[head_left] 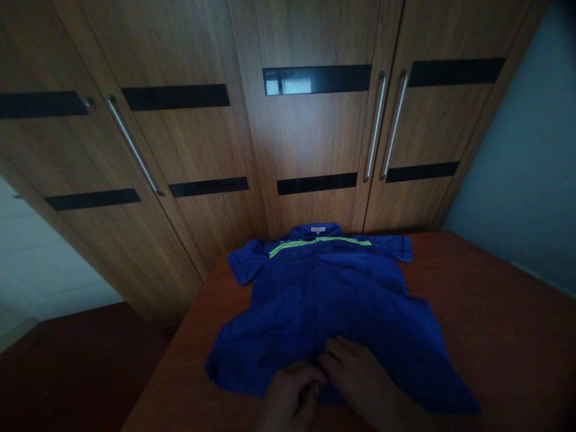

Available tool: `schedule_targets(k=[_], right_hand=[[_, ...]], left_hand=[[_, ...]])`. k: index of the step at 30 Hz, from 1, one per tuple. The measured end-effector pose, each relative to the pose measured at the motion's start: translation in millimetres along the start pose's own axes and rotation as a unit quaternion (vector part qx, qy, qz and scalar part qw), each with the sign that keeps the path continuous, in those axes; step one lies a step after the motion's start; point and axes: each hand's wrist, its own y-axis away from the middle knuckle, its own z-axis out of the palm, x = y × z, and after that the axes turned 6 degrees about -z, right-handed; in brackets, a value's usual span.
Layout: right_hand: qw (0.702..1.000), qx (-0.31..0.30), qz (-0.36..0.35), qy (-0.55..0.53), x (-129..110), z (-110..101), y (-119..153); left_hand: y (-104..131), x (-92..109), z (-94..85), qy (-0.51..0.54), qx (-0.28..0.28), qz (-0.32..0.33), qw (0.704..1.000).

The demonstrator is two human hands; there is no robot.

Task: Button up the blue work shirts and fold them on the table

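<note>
A blue short-sleeved shirt (355, 300) lies front up, its collar at the far side and its hem nearest me. Yellow-green strips cross its chest, and a pale label shows inside the collar. My left hand (292, 393) is closed on the shirt's front edge near the hem, fingers pinched together. Beside it on the right, my right hand (353, 369) has its fingers curled on the same edge, close to the left fingertips. The fabric between the fingers is dark and hard to make out.
The shirt rests on a reddish-brown wooden table (495, 312). Behind its far edge stands a wooden wardrobe (310, 132) with black panels and long metal handles. A pale wall (522, 168) is at the right, and dark red floor (85, 360) shows at the lower left.
</note>
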Motion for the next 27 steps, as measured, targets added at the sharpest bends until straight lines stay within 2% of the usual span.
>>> schedule_targets(k=[2, 4, 7, 9, 11, 14, 17, 22, 27], right_hand=[[0.998, 0.019, 0.014, -0.05, 1.9, -1.9, -1.3], [0.988, 0.061, 0.064, -0.128, 4.5, -7.2, -2.9], [0.948, 0.139, 0.142, -0.248, 7.8, -18.2, -6.8], [0.922, 0.179, 0.164, -0.301, 7.4, -24.6, -9.5], [0.911, 0.2, 0.16, -0.324, 4.2, -28.4, -11.2], [0.915, 0.212, 0.128, -0.318, -2.7, -28.5, -10.7], [0.924, 0.217, 0.114, -0.292, -6.5, -24.5, -7.6], [0.939, 0.219, 0.104, -0.245, -5.4, -16.4, -2.1], [0.948, 0.229, 0.111, -0.193, -5.5, -11.8, -1.1]], left_hand=[[-0.4, -2.5, 5.0, 0.011, 0.008, 0.011, 1.0], [0.6, -6.9, 9.4, 0.018, 0.015, 0.018, 1.0], [2.1, -13.2, 17.3, 0.045, 0.035, 0.022, 0.998], [1.6, -13.1, 21.4, 0.09, 0.074, 0.004, 0.993], [-1.4, -7.9, 22.0, 0.16, 0.109, -0.036, 0.98], [-10.1, 4.8, 16.4, 0.248, 0.135, -0.101, 0.954], [-20.4, 11.7, 11.1, 0.277, 0.168, -0.136, 0.936], [-31.9, 0.0, 15.7, 0.298, 0.182, -0.145, 0.926], [-32.8, -9.4, 19.5, 0.326, 0.169, -0.148, 0.918]])
